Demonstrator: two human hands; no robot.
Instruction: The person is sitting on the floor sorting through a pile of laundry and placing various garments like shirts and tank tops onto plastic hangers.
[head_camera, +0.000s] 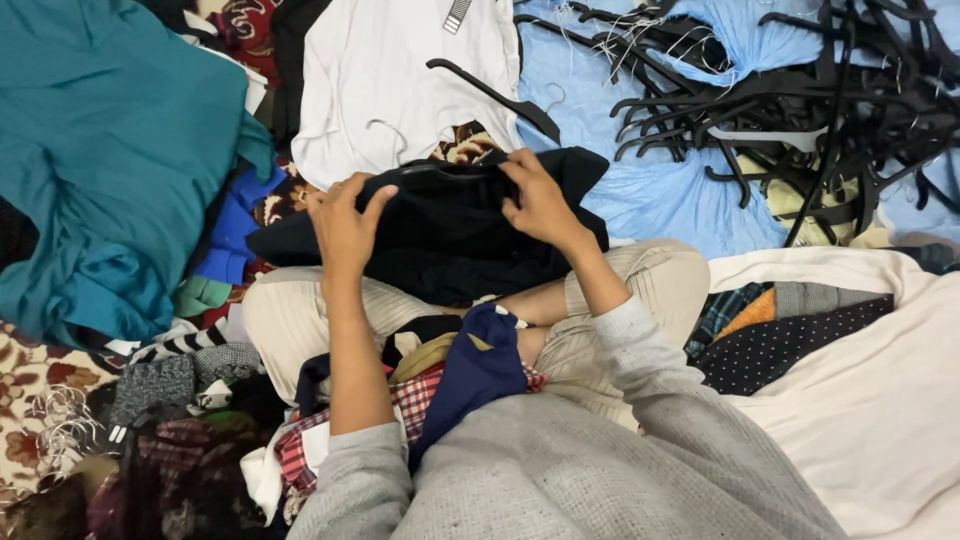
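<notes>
both hands on a black garment across the lap

the left hand (343, 228) pinches the black garment (440, 235) at its 9 o'clock edge, the right hand (540, 205) grips its top edge at 1 o'clock. a white shirt (390, 80) lies at 12 o'clock, the pile of black hangers (790, 100) at 2 o'clock, teal cloth (110, 160) at 9 o'clock.

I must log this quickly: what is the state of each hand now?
Left hand: closed on the black garment.
Right hand: closed on the same black garment.
</notes>
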